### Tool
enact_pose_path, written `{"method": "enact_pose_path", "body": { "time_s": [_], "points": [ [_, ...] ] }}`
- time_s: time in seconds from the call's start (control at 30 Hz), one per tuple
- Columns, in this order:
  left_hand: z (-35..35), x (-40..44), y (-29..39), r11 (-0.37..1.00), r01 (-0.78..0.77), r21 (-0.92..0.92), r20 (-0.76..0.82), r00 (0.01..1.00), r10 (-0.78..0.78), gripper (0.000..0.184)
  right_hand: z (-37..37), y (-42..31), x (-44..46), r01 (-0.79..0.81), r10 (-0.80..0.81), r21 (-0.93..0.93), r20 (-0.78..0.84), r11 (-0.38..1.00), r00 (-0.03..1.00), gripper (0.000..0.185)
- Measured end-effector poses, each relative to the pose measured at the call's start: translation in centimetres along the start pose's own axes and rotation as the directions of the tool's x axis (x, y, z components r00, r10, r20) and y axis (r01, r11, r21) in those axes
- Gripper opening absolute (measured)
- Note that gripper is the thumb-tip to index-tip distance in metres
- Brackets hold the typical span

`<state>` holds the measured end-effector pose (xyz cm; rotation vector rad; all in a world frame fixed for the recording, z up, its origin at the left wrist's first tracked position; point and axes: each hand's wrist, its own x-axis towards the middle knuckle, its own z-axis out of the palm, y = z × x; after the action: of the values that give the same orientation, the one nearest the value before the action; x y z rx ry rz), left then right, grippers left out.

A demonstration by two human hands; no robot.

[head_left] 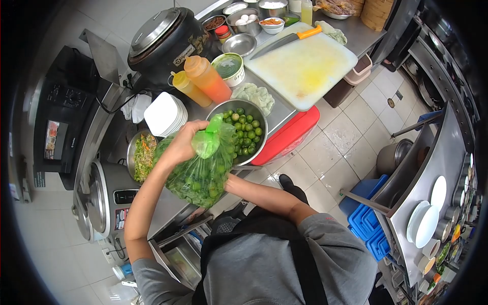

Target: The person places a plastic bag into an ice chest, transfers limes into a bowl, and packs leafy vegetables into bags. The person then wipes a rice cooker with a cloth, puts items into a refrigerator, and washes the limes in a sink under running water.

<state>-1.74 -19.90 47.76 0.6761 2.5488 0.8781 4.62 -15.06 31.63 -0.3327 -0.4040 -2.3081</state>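
A green plastic bag (195, 178), filled with small green round fruits, hangs over the counter's near edge. My left hand (184, 141) is closed round the gathered top of the bag. Beneath and behind the bag, at its right side, my right hand is hidden; only the forearm and wrist show. Just beyond the bag, a steel bowl (264, 122) holds many green fruits (246, 129). The bag overlaps the bowl's left side.
White bowls (163, 114) are stacked left of the bag, near squeeze bottles (207, 79). A cutting board (305, 66) carries an orange-handled knife (284, 39). A steel bowl of shredded vegetables (143, 155) stands at left. A red lid (290, 136) lies beyond the counter's edge.
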Motion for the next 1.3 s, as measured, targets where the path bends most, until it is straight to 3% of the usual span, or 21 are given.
{"method": "enact_pose_path", "body": {
  "time_s": [0.1, 0.2, 0.23, 0.33, 0.43, 0.8, 0.93, 1.03, 1.13, 1.23, 1.3],
  "points": [
    [0.5, 0.4, -0.5, 0.966, -0.019, 0.257, 0.085, 0.996, -0.003, 0.034, 0.2, 0.1, 0.1, -0.006, 0.006, -0.007, 0.002, 1.0, 1.0, 0.039],
    [1.9, 0.2, 0.1, 0.908, 0.018, 0.418, 0.065, 0.997, -0.049, 0.039, 0.3, -0.1, 0.2, 0.001, -0.001, -0.013, 0.011, 1.0, 1.0, 0.039],
    [2.1, 0.3, 0.3, 0.875, 0.061, 0.48, 0.105, 0.986, -0.126, 0.052, 0.3, -0.2, 0.2, 0.001, -0.001, -0.014, 0.013, 1.0, 1.0, 0.039],
    [2.7, 0.7, 0.5, 0.754, 0.061, 0.654, 0.074, 0.987, -0.144, 0.066, 0.2, -0.2, 0.3, -0.001, 0.001, -0.009, 0.019, 1.0, 1.0, 0.039],
    [2.5, 1.6, 0.9, 0.681, 0.091, 0.727, 0.135, 0.953, -0.272, 0.074, 0.1, -0.3, 0.5, 0.002, -0.002, -0.019, 0.027, 1.0, 1.0, 0.04],
    [1.1, 3.3, -0.6, 0.771, 0.075, 0.632, 0.165, 0.959, -0.229, 0.035, -0.1, -0.7, 0.8, 0.004, -0.003, -0.026, 0.039, 1.0, 0.999, 0.041],
    [0.6, 3.1, -1.2, 0.803, 0.081, 0.59, 0.176, 0.958, -0.226, 0.032, -0.2, -0.8, 0.8, 0.006, -0.004, -0.036, 0.043, 0.999, 0.999, 0.041],
    [0.3, 2.7, -3.6, 0.854, 0.014, 0.52, 0.133, 0.986, -0.097, 0.031, -0.3, -0.9, 0.7, 0.008, -0.006, -0.046, 0.038, 0.999, 0.999, 0.041],
    [-0.5, 3.0, -2.7, 0.96, 0.147, 0.24, 0.189, 0.963, -0.194, 0.028, -0.5, -0.7, 0.8, 0.006, -0.005, -0.046, 0.035, 0.999, 0.999, 0.042],
    [-0.6, 2.7, -3.8, 0.968, 0.019, 0.249, 0.105, 0.993, -0.047, 0.024, -0.7, -0.6, 1.1, 0.007, -0.005, -0.054, 0.039, 0.999, 0.999, 0.042],
    [-0.8, 2.4, -2.7, 0.961, 0.055, 0.271, 0.077, 0.994, -0.078, 0.022, -0.8, -0.6, 1.3, 0.012, -0.01, -0.063, 0.043, 0.998, 0.999, 0.042]
  ]
}}
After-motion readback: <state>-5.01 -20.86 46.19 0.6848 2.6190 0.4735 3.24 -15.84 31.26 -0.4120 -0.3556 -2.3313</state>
